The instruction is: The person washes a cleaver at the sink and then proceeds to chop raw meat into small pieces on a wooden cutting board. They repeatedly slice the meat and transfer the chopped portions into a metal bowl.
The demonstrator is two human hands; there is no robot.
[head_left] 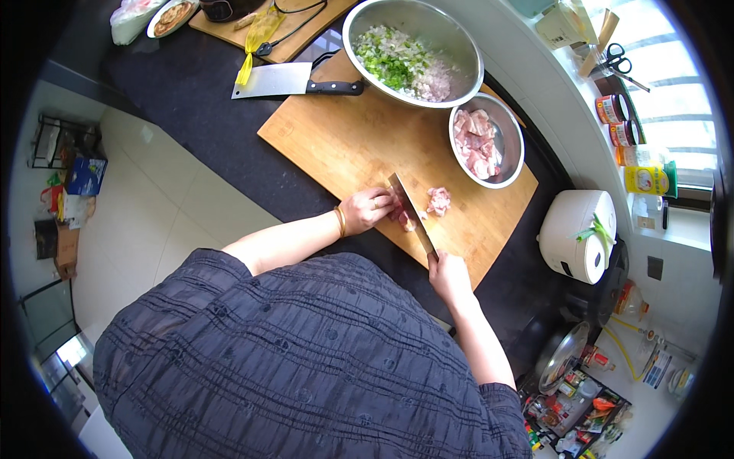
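Observation:
My right hand is closed round the handle of a kitchen knife, its blade slanting away to the far left across the wooden cutting board. Close beside the blade, my left hand has its fingers curled onto a piece of raw meat, which the fingers and blade partly hide. A small heap of cut meat lies just right of the blade. Farther back on the board stands a steel bowl holding larger raw meat pieces.
A big steel bowl with chopped greens and pale minced bits stands at the back. Left of it lies a cleaver, blade over the dark counter. A white rice cooker with a green onion piece on top stands right of the board.

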